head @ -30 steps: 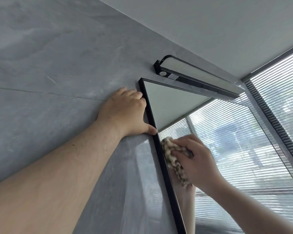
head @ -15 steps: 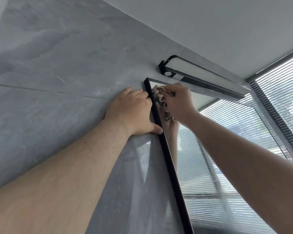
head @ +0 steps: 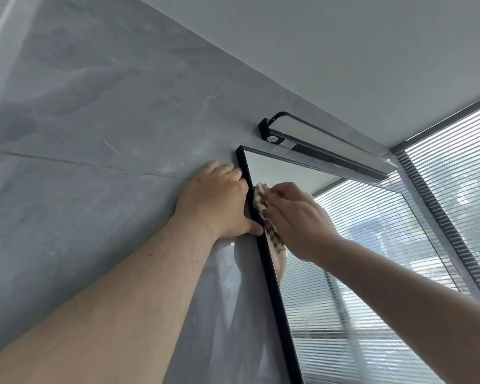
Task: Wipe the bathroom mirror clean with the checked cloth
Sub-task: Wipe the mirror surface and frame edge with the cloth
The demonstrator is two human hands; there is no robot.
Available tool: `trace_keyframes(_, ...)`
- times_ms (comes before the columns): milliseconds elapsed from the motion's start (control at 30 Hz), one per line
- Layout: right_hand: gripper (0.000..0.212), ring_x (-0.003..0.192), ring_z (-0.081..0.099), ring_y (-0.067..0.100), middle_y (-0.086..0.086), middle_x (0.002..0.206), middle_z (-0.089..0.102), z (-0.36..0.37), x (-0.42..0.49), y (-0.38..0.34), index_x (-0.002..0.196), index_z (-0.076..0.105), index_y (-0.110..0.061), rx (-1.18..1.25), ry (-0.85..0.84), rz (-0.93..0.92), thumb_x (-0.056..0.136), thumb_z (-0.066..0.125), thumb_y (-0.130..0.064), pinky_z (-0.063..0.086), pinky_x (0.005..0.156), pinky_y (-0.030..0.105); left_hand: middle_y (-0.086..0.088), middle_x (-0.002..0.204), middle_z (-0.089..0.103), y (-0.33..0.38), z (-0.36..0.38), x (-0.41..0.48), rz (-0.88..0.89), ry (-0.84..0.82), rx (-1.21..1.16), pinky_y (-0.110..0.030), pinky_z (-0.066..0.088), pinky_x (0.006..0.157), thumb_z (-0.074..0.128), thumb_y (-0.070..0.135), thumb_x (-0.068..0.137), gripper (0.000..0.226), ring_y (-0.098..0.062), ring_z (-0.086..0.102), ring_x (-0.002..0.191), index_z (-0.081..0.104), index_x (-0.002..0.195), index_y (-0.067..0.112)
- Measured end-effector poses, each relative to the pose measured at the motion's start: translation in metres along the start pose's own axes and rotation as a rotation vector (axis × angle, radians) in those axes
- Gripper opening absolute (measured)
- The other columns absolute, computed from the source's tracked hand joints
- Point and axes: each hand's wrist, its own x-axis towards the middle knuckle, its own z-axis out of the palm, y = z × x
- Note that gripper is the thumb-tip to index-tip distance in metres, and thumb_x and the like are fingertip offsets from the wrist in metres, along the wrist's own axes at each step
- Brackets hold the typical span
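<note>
Both bare forearms reach up from the bottom of the shot. The left hand [head: 216,200] lies flat on the grey wall tile [head: 94,134], fingers relaxed and holding nothing, its fingertips and thumb tip right up against the mirror's black frame [head: 272,286]. Just across that frame, the right hand [head: 297,217] has its fingers curled round the bunched-up checked cloth [head: 261,202] and presses it onto the mirror [head: 372,273] glass, near the top left corner. So the cloth sits between the two hands, touching the glass and hugging the inner edge of the frame, with a brown-checked tail hanging out under the right hand. The glass shows the arm's reflection plus a load of blinds. Above the mirror there's a black bar light [head: 316,142] on the wall, the real window blinds [head: 460,167] are off to the right, and over it all is the plain ceiling [head: 344,51].
</note>
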Motion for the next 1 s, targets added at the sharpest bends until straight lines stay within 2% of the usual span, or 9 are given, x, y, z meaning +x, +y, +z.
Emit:
trace_keyframes(200,0.040,0.110,0.058,0.018,-0.009,0.139,0.044,0.004,-0.048,0.029,0.139,0.055,-0.028,-0.030,-0.081,-0.084,0.100,0.049,-0.021,0.054,0.088,0.038,-0.006,0.167,0.015,0.009,0.009,-0.016,-0.024,-0.021,0.026,-0.046,0.001,0.124,0.043,0.084,0.079,0.108,-0.022,0.006,0.154,0.020,0.157,0.013)
trace_keyframes(400,0.042,0.109,0.054,0.021,-0.012,0.136,0.033,0.008,0.005,0.022,0.143,0.049,-0.037,0.053,0.001,0.015,0.102,0.045,-0.027,0.055,0.090,0.037,-0.005,0.167,0.010,0.011,0.011,-0.017,-0.034,-0.021,0.037,-0.047,0.001,0.124,0.039,0.082,0.083,0.105,-0.022,0.002,0.154,0.015,0.158,0.013)
trace_keyframes(500,0.039,0.104,0.048,0.013,-0.011,0.125,0.036,0.004,0.056,0.015,0.142,0.052,-0.031,0.121,0.066,0.095,0.104,0.045,-0.025,0.044,0.091,0.023,-0.004,0.167,0.012,0.012,0.012,-0.019,-0.041,-0.004,0.049,-0.048,0.002,0.124,0.036,0.082,0.084,0.103,-0.022,0.003,0.154,0.016,0.158,0.014)
trace_keyframes(600,0.038,0.101,0.043,0.011,-0.001,0.121,0.046,0.000,0.089,0.007,0.138,0.058,-0.021,0.153,0.111,0.157,0.103,0.045,-0.016,0.033,0.088,0.019,-0.004,0.166,0.016,0.014,0.009,-0.021,-0.036,-0.011,0.066,-0.047,0.003,0.124,0.035,0.082,0.084,0.101,-0.022,0.006,0.154,0.018,0.158,0.015)
trace_keyframes(733,0.031,0.099,0.050,0.013,-0.001,0.108,0.051,0.001,0.092,0.006,0.125,0.068,-0.015,0.347,0.143,0.229,0.101,0.050,-0.021,0.039,0.090,0.025,-0.003,0.166,0.017,0.014,0.010,-0.019,-0.033,-0.015,0.086,-0.047,0.004,0.124,0.034,0.082,0.084,0.101,-0.022,0.008,0.154,0.018,0.158,0.014)
trace_keyframes(800,0.037,0.088,0.053,0.012,-0.002,0.100,0.055,-0.003,0.082,0.003,0.104,0.075,-0.006,0.534,0.133,0.306,0.101,0.053,-0.035,0.044,0.085,0.030,-0.003,0.166,0.018,0.014,0.010,-0.019,-0.032,-0.010,0.101,-0.047,0.005,0.124,0.033,0.082,0.083,0.102,-0.022,0.008,0.154,0.018,0.158,0.014)
trace_keyframes(867,0.041,0.088,0.058,0.011,-0.003,0.098,0.061,-0.004,0.066,-0.002,0.087,0.074,-0.007,0.609,0.137,0.329,0.098,0.056,-0.043,0.050,0.088,0.033,-0.003,0.165,0.019,0.015,0.010,-0.019,-0.032,-0.009,0.098,-0.047,0.005,0.124,0.033,0.083,0.083,0.102,-0.022,0.010,0.154,0.019,0.157,0.015)
trace_keyframes(933,0.025,0.090,0.056,0.004,-0.002,0.104,0.062,0.000,0.042,-0.005,0.096,0.077,-0.013,0.673,0.148,0.314,0.095,0.064,-0.034,0.048,0.088,0.017,-0.003,0.165,0.019,0.015,0.010,-0.020,-0.027,-0.011,0.097,-0.047,0.004,0.124,0.034,0.083,0.083,0.101,-0.021,0.010,0.154,0.021,0.157,0.015)
trace_keyframes(1000,0.021,0.087,0.054,-0.004,-0.002,0.109,0.061,0.005,0.014,-0.007,0.110,0.076,-0.015,0.700,0.146,0.308,0.092,0.069,-0.024,0.041,0.078,0.001,-0.002,0.166,0.018,0.014,0.009,-0.020,-0.023,-0.008,0.087,-0.046,0.004,0.124,0.035,0.083,0.082,0.101,-0.020,0.010,0.154,0.022,0.156,0.016)
